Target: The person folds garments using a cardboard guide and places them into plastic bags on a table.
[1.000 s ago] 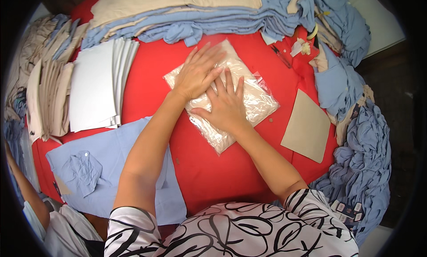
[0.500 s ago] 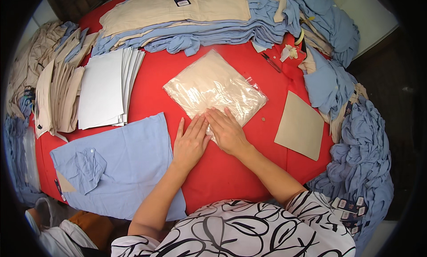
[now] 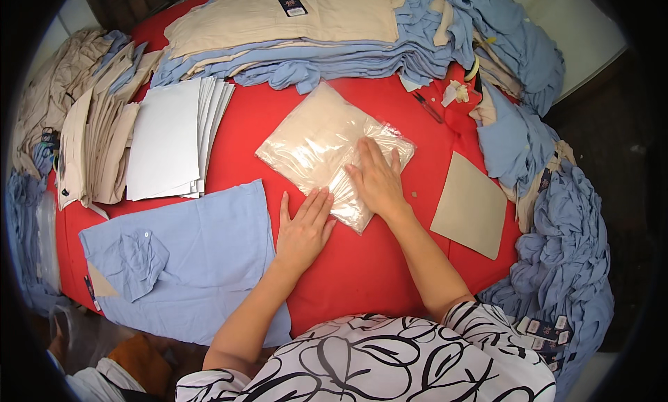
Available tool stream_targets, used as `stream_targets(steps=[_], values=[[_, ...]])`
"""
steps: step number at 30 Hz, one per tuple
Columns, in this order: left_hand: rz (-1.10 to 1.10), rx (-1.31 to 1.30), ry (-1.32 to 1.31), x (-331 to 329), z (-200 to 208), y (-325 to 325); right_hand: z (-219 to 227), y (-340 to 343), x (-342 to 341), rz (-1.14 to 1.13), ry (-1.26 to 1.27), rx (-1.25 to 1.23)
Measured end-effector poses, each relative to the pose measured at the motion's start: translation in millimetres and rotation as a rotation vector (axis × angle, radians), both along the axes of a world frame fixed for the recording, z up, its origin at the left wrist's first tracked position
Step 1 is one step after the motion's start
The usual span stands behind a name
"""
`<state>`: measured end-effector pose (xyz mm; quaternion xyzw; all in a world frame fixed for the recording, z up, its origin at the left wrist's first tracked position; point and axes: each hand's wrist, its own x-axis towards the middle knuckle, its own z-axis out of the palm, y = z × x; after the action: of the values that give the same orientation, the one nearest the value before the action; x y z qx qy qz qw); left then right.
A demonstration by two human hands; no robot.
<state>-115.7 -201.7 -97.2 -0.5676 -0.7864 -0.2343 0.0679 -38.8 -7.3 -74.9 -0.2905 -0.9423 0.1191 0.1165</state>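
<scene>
A folded beige garment in a clear plastic bag point(image 3: 311, 134) lies turned cornerwise on the red tablecloth point(image 3: 362, 284). My right hand point(image 3: 378, 179) rests flat on the bag's right part, fingers spread, over wrinkled, shiny plastic. At the bag's lower left edge is my left hand point(image 3: 304, 226), its fingers stretched out and the fingertips touching the plastic. Neither hand grips anything. To the left of my left forearm a light blue shirt point(image 3: 216, 256) lies folded, with its collar bunched on top and a bit of board showing at its side.
White boards point(image 3: 165, 137) are stacked at the left, beside folded beige garments point(image 3: 97, 151). A grey-beige board point(image 3: 470, 206) lies at the right. Small thread snips point(image 3: 427, 107) lie near the far right. Behind is a layered pile of shirts point(image 3: 278, 26); blue garments point(image 3: 563, 242) heap along the right edge.
My hands have parted. The right one has slid up and right across the bag, while the left stays near the lower left edge. The bag's bottom corner now shows uncovered.
</scene>
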Motion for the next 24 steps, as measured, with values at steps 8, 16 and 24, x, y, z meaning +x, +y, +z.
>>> stream_targets(steps=[8,16,24], values=[[-0.009,0.016,0.016,0,3,1,-1,40,-22,-0.083,-0.083,0.078],[-0.136,0.092,-0.182,-15,23,67,-1,116,-25,-0.163,0.27,-0.46],[-0.048,0.016,0.052,-1,-1,64,-14,107,-44,-0.314,0.165,-0.107]])
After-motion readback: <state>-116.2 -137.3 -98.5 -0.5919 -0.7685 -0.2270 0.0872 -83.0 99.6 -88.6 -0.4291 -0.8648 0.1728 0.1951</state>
